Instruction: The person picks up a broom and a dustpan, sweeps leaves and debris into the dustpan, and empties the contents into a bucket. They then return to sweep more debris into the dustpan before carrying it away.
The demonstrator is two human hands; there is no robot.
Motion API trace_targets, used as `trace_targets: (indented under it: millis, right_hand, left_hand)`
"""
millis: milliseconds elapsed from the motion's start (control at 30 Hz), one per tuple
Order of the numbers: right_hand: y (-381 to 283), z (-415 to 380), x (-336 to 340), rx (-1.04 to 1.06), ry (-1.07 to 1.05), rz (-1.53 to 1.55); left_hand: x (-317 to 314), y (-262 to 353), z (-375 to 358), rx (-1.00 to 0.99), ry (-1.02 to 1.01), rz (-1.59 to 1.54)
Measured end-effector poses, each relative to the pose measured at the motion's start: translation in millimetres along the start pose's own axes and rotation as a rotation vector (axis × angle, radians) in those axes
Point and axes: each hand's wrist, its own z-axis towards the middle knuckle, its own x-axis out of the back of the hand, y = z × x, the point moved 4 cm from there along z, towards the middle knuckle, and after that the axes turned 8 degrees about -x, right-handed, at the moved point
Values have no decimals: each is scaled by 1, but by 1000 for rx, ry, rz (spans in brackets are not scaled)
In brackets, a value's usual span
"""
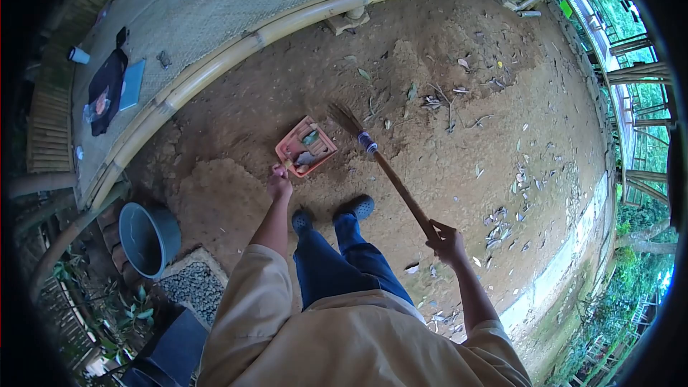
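Left hand (280, 179) grasps the pink dustpan (292, 133) at its near end; right hand (448, 244) curls around the broom (393, 178).

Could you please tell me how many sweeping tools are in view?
2: a pink dustpan held in the left hand, and a broom held in the right hand, its bristles beside the dustpan. Others may be hidden.

A rustic, open-sided bamboo shelter: dirt floor (222, 201), far-left platform (261, 34) with woven matting (236, 0), bamboo framing (638, 75) and greenery (609, 319) on the right.
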Motion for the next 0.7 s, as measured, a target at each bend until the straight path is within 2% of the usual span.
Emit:
trace_targets:
  millis: [67,167,267,367,567,700]
  right_hand:
    - [-16,2,-2,-49,-26,57]
    - [-32,4,2,-34,-61,89]
    - [-40,2,2,-88,-113,150]
    - [-52,1,3,-90,-112,107]
    - [-45,23,-13,-18,10,-24]
    - [-34,59,-26,111,90,-206]
  left_hand:
    - [20,32,-13,-20,35,29]
    - [28,41,-16,42,-2,15]
    - [26,38,-17,-22,28,-89]
    - [14,23,-9,-35,49,-31]
    - [25,38,-10,1,26,-47]
    - [11,25,-3,-47,69,-99]
